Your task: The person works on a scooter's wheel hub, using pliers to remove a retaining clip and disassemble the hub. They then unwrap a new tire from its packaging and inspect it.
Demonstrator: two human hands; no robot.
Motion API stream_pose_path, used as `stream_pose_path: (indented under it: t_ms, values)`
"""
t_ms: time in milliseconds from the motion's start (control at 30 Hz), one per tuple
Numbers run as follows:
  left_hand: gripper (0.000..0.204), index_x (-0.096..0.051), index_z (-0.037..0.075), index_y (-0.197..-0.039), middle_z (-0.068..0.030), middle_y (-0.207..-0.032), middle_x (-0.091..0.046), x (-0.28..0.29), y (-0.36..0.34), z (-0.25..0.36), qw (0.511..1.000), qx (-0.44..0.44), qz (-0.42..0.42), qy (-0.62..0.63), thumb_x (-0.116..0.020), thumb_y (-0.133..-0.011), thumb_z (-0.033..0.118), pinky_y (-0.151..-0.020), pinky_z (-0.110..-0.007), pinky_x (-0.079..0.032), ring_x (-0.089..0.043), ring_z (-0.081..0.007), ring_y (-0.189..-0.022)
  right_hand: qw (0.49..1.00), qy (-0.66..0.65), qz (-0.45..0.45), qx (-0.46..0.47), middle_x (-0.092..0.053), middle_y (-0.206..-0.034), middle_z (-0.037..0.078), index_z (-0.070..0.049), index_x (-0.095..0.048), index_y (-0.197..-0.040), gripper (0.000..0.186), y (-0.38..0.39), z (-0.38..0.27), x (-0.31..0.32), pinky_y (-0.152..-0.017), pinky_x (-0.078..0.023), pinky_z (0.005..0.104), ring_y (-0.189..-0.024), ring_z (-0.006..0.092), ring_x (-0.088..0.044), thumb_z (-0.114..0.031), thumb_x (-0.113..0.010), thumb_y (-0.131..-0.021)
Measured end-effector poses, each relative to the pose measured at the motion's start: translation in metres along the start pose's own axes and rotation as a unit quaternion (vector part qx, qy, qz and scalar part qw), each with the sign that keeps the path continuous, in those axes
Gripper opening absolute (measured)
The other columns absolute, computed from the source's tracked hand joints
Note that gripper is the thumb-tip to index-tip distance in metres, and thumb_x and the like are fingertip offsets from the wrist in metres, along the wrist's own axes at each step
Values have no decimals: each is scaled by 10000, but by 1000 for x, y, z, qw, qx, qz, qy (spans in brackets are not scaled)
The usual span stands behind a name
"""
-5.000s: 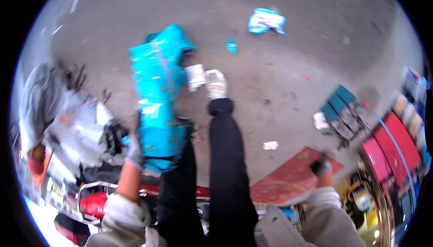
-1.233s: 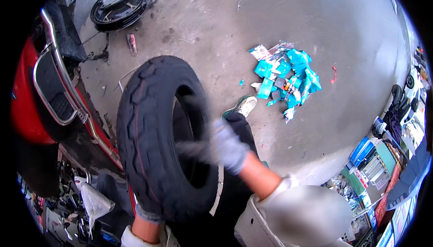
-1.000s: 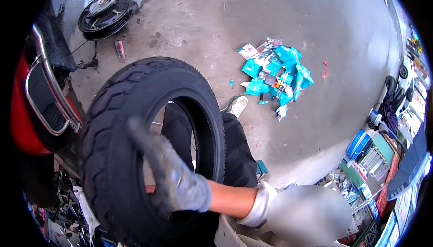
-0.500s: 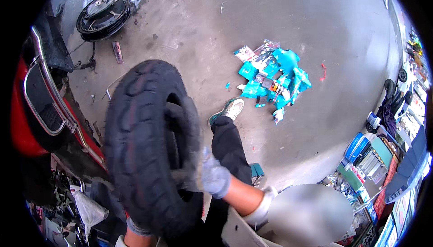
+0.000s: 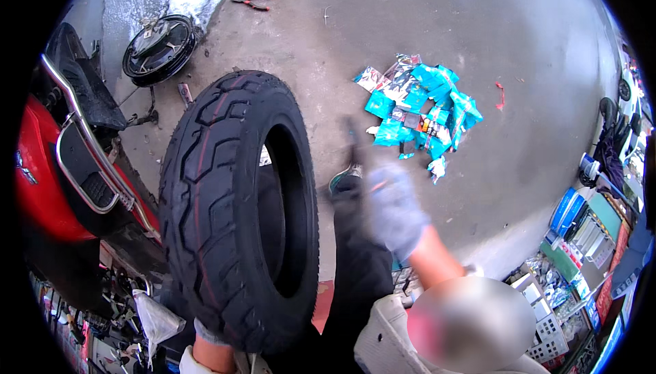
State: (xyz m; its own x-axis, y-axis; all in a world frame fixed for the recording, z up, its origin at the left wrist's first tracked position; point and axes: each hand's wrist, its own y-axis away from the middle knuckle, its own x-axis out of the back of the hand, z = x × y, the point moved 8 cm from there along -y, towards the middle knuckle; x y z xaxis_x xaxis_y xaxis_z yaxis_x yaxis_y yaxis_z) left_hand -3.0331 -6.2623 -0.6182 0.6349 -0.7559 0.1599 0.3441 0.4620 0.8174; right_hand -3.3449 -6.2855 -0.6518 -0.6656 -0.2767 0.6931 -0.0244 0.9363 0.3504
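Note:
A black tyre (image 5: 205,189) with a blocky tread and a thin red line stands upright in front of me, its hollow centre turned to the right. Low on its near left side, my gloved left hand (image 5: 210,333) grips it; the fingers are mostly hidden behind the rubber. Just right of the tyre and apart from it, my right hand (image 5: 393,206) wears a grey glove with darker finger ends. It is blurred by motion, the fingers seemingly stretched forward over my dark trouser leg (image 5: 352,251), and I see nothing held in it.
A red motorbike (image 5: 51,176) stands close on the left. Beyond the tyre lie a black wheel rim (image 5: 160,49) and red-handled pliers (image 5: 253,1). Torn blue packaging (image 5: 427,107) is scattered on the concrete ahead. Boxes and parts (image 5: 577,227) crowd the right side.
My right hand has come out of the tyre's opening and moved right, away from it. The tyre's open side shows more fully, while my left hand stays at its lower side.

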Motion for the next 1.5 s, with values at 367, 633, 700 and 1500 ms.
stream_pose_path:
  t_ms: [367, 633, 700, 1500]
  values:
    - [592, -386, 66, -1469, -111, -1442, -487, 17, -5, 33, 963, 0, -62, 264, -407, -1024, 455, -1107, -380, -383, -515, -241, -1259, 647, -727, -42, -226, -575, -1331, 147, -17, -437, -1427, 676, 53, 142, -81, -974, -488, 357, -1123, 250, -612, -494, -556, -962]
    - [465, -383, 76, -1461, -88, -1459, -454, 41, -168, -61, 828, -88, 25, 553, -423, -1053, 294, -1135, -358, -354, -458, -212, -1306, 832, -520, 10, -191, -495, -1401, 149, 46, -325, -1467, 921, 9, 71, 57, -1099, -363, 367, -1295, 240, -471, -200, -806, -721]
    - [494, -340, 90, -1485, -73, -1482, -426, 35, -199, -32, 795, -65, 34, 602, -429, -1052, 311, -1150, -358, -331, -430, -204, -1327, 922, -360, -1, -143, -466, -1422, 161, 6, -286, -1492, 1096, 20, 50, 90, -1105, -359, 398, -1311, 273, -464, -201, -886, -599]
    - [720, -398, 81, -1469, -100, -1435, -505, 106, -166, -44, 730, 6, 66, 680, -355, -990, 618, -1095, -401, -407, -529, -266, -1251, 862, -443, 37, -244, -601, -1292, 147, 44, -469, -1379, 722, -77, -47, 106, -1014, -453, 372, -1155, 250, -594, -311, -732, -808]
